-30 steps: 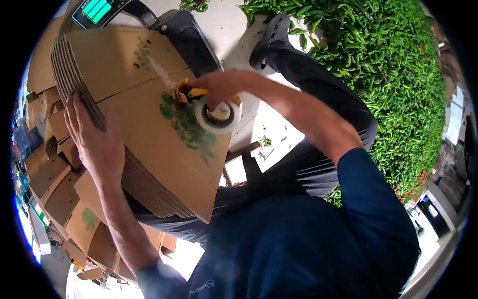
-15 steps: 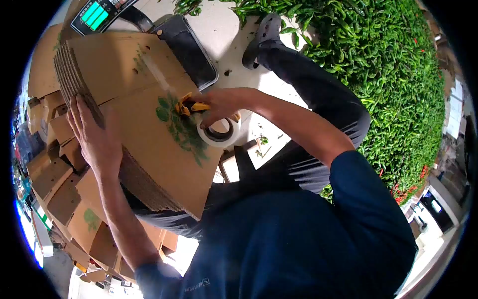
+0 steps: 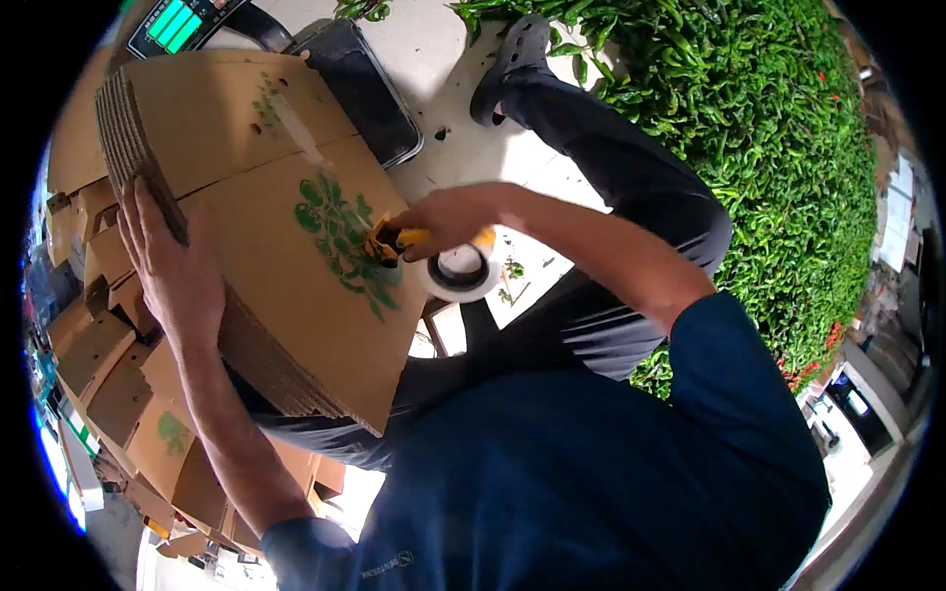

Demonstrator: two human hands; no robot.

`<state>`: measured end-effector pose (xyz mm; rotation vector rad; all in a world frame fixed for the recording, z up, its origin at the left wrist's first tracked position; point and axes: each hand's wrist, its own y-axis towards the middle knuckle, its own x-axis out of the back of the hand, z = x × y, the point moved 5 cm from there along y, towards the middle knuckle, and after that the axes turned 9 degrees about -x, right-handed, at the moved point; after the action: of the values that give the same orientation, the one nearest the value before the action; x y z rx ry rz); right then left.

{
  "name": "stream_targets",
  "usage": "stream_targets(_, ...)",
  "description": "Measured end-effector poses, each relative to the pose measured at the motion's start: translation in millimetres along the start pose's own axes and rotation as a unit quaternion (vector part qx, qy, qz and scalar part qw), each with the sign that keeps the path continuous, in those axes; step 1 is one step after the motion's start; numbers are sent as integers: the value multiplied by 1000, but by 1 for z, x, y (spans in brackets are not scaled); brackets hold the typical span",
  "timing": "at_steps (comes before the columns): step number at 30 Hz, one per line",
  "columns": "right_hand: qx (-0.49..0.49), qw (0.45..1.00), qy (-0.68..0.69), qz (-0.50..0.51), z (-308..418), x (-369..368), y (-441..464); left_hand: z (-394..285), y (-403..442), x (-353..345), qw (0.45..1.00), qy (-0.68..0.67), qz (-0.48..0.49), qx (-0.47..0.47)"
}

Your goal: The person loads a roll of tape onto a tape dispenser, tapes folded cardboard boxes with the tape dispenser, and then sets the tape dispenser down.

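A stack of flattened cardboard boxes (image 3: pixel 305 222) with a green printed leafy design lies across my lap. My left hand (image 3: pixel 175 271) rests against the stack's left edge, fingers stretched along the layered side and thumb near the top sheet. In my right hand (image 3: pixel 451 219) is a yellow-and-black tape dispenser (image 3: pixel 382 240), its head over the right part of the top sheet beside the green print. A tape roll (image 3: pixel 463 286) sits on the dispenser, below my hand. Whether tape touches the cardboard there I cannot tell.
A large heap of green peppers (image 3: pixel 769 177) covers the floor on the right. A scale with a dark platform (image 3: pixel 360 89) and lit display (image 3: pixel 175 27) stands behind the stack. More cardboard boxes (image 3: pixel 108 345) are piled on the left. My outstretched leg (image 3: pixel 621 148) lies beside the peppers.
My right hand has moved the tape dispenser a little right and toward me. The stack and left hand appear slightly farther left, partly as the view shifts.
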<state>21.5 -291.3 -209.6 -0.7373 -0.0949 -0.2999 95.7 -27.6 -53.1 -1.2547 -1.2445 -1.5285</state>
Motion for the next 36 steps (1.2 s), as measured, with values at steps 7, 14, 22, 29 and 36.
stream_targets(7, -24, 917, -294, 270, 29, 69, 105, -15, 4, 7, 1000, -16, 10, 13)
stream_targets(14, 42, 859, -352, 369, -4, -30, 127, -17, 4, 11, 999, -27, 9, 16)
stream_targets(22, -11, 985, -19, 173, -80, 17, 28, -9, 2, 7, 1000, -19, 9, 18)
stream_targets(29, 87, 649, 740, -151, -57, 60, 31, -11, 3, 3, 999, -8, 21, 28)
stream_targets(36, 271, 268, 903, -199, 13, 37, 153, -21, 5, 11, 1000, -19, 21, 14)
